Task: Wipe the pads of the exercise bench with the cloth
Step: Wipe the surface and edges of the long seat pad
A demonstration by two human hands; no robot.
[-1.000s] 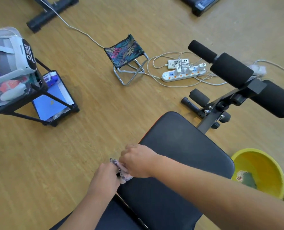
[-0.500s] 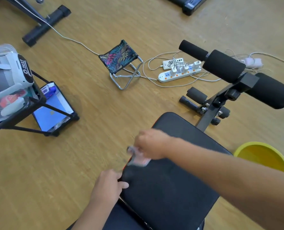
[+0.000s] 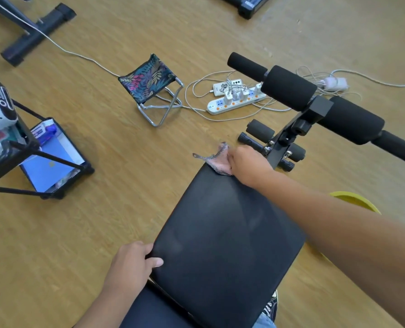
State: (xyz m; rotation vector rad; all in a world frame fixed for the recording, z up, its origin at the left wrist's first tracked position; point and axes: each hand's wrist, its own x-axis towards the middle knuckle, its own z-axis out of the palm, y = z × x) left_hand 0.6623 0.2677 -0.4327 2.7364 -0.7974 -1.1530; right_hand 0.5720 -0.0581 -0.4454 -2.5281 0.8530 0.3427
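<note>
The black seat pad (image 3: 222,237) of the exercise bench fills the lower middle of the head view. My right hand (image 3: 248,163) rests at the pad's far edge, shut on a small pink and grey patterned cloth (image 3: 216,159) that sticks out to its left. My left hand (image 3: 132,263) grips the pad's near left corner, thumb on top. Black foam rollers (image 3: 289,91) on the bench's upright frame stand beyond the pad at the upper right.
A small floral folding stool (image 3: 150,84) and a white power strip (image 3: 234,102) with tangled cables lie on the wooden floor ahead. A black rack with a blue tray (image 3: 52,162) stands left. A yellow basin (image 3: 355,201) peeks out behind my right forearm.
My right hand has swept the cloth from the pad's near left corner along the pad to its far edge. My left hand let go of the cloth and now holds the pad's corner.
</note>
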